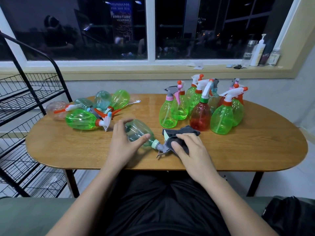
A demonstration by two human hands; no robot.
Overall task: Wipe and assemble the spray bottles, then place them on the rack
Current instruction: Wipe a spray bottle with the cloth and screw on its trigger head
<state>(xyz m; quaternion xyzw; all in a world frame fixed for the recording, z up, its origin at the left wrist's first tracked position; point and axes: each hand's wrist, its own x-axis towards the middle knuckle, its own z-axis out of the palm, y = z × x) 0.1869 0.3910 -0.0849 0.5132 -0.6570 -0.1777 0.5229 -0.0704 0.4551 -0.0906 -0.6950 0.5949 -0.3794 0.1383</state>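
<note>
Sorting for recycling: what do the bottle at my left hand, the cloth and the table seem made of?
Bottle: thin plastic, teal-tinted, glossy; it is see-through. Cloth: soft grey fabric, matte, perhaps microfibre; it folds limply. Table: wood or veneer, sealed; grain and sheen show.

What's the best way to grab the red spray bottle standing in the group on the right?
I'd take the red bottle by its narrow neck, under the white trigger head, coming from above on the near side. Green bottles crowd its wide body on both sides; only the front is open.
</note>
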